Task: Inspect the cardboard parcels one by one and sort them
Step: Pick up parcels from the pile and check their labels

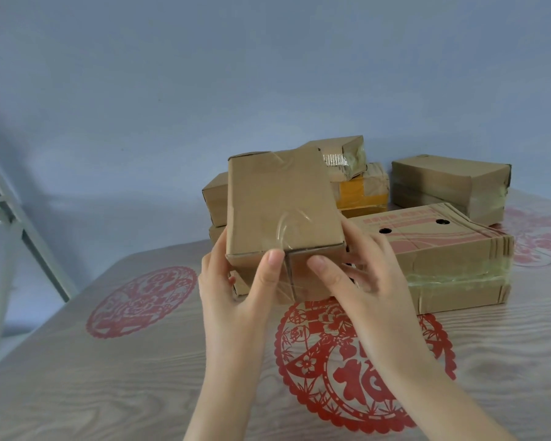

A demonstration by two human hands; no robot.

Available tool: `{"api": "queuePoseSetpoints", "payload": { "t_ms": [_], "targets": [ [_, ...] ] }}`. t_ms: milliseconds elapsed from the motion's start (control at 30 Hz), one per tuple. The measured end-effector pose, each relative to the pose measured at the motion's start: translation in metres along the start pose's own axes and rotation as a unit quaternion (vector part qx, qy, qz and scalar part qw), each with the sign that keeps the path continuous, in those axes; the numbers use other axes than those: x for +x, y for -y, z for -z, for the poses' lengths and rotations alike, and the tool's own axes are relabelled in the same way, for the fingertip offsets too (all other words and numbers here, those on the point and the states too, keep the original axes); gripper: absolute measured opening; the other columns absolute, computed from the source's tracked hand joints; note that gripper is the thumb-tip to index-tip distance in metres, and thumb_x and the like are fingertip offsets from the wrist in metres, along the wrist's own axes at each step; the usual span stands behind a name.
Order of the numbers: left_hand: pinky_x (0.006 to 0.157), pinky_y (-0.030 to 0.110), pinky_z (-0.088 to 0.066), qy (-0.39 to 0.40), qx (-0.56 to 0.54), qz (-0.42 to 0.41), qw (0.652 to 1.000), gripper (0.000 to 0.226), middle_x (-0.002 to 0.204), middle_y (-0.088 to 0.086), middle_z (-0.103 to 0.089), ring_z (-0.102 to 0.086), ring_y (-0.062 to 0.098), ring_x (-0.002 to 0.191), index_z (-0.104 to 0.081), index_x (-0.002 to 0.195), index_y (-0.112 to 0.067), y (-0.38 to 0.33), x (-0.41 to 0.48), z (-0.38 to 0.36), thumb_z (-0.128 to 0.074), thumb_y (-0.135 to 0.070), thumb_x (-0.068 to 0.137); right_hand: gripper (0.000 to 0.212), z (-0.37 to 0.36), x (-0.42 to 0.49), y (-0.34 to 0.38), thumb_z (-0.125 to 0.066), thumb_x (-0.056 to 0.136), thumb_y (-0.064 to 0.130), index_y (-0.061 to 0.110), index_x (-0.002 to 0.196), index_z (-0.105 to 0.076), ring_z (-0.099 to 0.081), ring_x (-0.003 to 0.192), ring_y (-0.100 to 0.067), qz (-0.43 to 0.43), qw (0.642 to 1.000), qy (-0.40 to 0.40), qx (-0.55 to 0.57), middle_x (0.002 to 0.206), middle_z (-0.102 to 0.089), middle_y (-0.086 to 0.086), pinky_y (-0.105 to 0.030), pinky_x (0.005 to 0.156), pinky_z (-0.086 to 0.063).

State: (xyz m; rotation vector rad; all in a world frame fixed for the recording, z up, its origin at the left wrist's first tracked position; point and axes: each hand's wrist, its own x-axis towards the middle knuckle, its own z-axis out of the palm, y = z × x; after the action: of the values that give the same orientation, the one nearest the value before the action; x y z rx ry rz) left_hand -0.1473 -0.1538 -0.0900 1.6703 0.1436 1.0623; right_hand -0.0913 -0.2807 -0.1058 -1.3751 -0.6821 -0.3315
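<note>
A brown cardboard parcel [277,198] wrapped in clear tape is held up above the table [109,377], tilted with its top face toward me. My left hand [236,291] grips its near left corner, thumb on the front face. My right hand [357,275] holds the near right side, thumb pressed on the front face. Behind it lies a pile of other parcels: a large flat box with red print and two round holes [442,249], a long brown box [449,183] at the back right, a parcel with yellow tape [363,192], and a small taped one [347,154] on top.
The table has a wood-grain cover with red paper-cut prints [140,300]. More brown parcels [215,198] are stacked behind my left hand. A grey metal frame [10,224] stands off the table's left. A blue-grey wall rises right behind the pile.
</note>
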Motion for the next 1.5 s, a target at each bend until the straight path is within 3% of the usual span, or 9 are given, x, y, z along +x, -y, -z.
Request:
{"api": "queuePoseSetpoints", "payload": {
  "t_ms": [233, 300, 433, 633, 833, 1000, 1167, 1400, 1500],
  "targets": [
    [0.097, 0.036, -0.052, 0.008, -0.034, 0.032, 0.999, 0.085, 0.117, 0.000, -0.066, -0.064, 0.015, 0.111, -0.060, 0.127, -0.020, 0.002, -0.003, -0.004, -0.066, -0.070, 0.058, 0.055, -0.001, -0.003, -0.001, -0.065, 0.075, 0.059, 0.047, 0.126, -0.046, -0.050, 0.122, 0.001, 0.048, 0.997, -0.029, -0.047, 0.122, -0.052, 0.024, -0.007, 0.092, -0.042],
    [0.088, 0.024, -0.051, 0.015, -0.050, 0.036, 0.998, 0.078, 0.119, -0.001, -0.065, -0.063, 0.013, 0.113, -0.060, 0.124, -0.024, 0.001, -0.004, -0.005, -0.068, -0.068, 0.059, 0.054, -0.002, -0.004, -0.001, -0.066, 0.077, 0.057, 0.047, 0.126, -0.045, -0.050, 0.121, 0.002, 0.051, 0.997, -0.029, -0.045, 0.122, -0.052, 0.026, -0.006, 0.091, -0.042],
    [0.085, 0.019, -0.054, 0.030, -0.044, 0.028, 0.998, 0.063, 0.120, -0.010, -0.057, -0.062, 0.003, 0.113, -0.058, 0.117, -0.038, 0.000, -0.007, -0.008, -0.070, -0.067, 0.062, 0.046, -0.001, -0.003, 0.000, -0.067, 0.075, 0.060, 0.050, 0.115, -0.047, -0.052, 0.112, 0.012, 0.011, 0.999, -0.035, -0.016, 0.113, -0.055, 0.030, -0.001, 0.082, -0.043],
    [0.074, 0.001, -0.044, 0.003, -0.002, 0.026, 1.000, 0.074, 0.112, -0.004, -0.048, -0.053, -0.017, 0.088, -0.058, 0.131, -0.017, -0.004, -0.007, -0.010, -0.067, -0.062, 0.073, 0.050, -0.004, -0.003, 0.001, -0.070, 0.070, 0.050, 0.048, 0.112, -0.042, -0.046, 0.109, 0.021, 0.003, 0.999, -0.007, -0.035, 0.117, -0.049, 0.024, 0.004, 0.076, -0.041],
    [0.074, 0.003, -0.047, 0.032, -0.004, 0.029, 0.999, 0.074, 0.114, 0.000, -0.054, -0.057, -0.015, 0.090, -0.061, 0.130, -0.012, -0.005, -0.010, -0.016, -0.065, -0.050, 0.066, 0.055, 0.001, 0.001, -0.007, -0.068, 0.071, 0.063, 0.053, 0.117, -0.041, -0.047, 0.115, 0.010, 0.008, 0.997, -0.031, -0.071, 0.119, -0.045, 0.028, -0.004, 0.084, -0.044],
    [0.096, 0.030, -0.056, 0.015, -0.053, 0.070, 0.996, 0.074, 0.121, -0.004, -0.064, -0.065, 0.004, 0.109, -0.061, 0.128, -0.025, -0.001, -0.007, -0.011, -0.070, -0.055, 0.060, 0.084, 0.000, 0.000, -0.007, -0.072, 0.075, 0.061, 0.040, 0.146, -0.033, -0.038, 0.124, 0.014, 0.001, 0.996, 0.007, -0.090, 0.135, -0.039, 0.021, -0.003, 0.091, -0.041],
    [0.081, 0.009, -0.053, 0.029, -0.038, 0.048, 0.998, 0.076, 0.123, -0.008, -0.064, -0.064, -0.002, 0.107, -0.056, 0.136, -0.025, 0.000, -0.009, -0.013, -0.072, -0.045, 0.065, 0.082, 0.002, 0.001, -0.006, -0.070, 0.078, 0.055, 0.041, 0.148, -0.031, -0.046, 0.117, 0.014, -0.034, 0.999, -0.002, -0.036, 0.134, -0.044, 0.019, -0.009, 0.088, -0.048],
    [0.090, 0.029, -0.057, 0.024, -0.047, 0.074, 0.996, 0.073, 0.124, -0.010, -0.067, -0.066, 0.007, 0.113, -0.056, 0.133, -0.037, 0.000, -0.007, -0.008, -0.081, -0.051, 0.066, 0.086, -0.003, -0.002, -0.007, -0.075, 0.081, 0.036, 0.039, 0.152, -0.027, -0.044, 0.124, 0.011, -0.039, 0.998, 0.017, -0.055, 0.137, -0.045, 0.020, -0.012, 0.097, -0.046],
    [0.093, 0.028, -0.058, 0.046, -0.040, 0.072, 0.996, 0.077, 0.129, -0.010, -0.065, -0.064, 0.005, 0.115, -0.053, 0.138, -0.034, 0.001, -0.006, -0.010, -0.077, -0.047, 0.066, 0.081, -0.002, 0.000, -0.008, -0.074, 0.082, 0.038, 0.035, 0.151, -0.031, -0.048, 0.125, 0.005, -0.041, 0.998, 0.005, -0.041, 0.137, -0.049, 0.018, -0.027, 0.102, -0.049]
  ]
}}
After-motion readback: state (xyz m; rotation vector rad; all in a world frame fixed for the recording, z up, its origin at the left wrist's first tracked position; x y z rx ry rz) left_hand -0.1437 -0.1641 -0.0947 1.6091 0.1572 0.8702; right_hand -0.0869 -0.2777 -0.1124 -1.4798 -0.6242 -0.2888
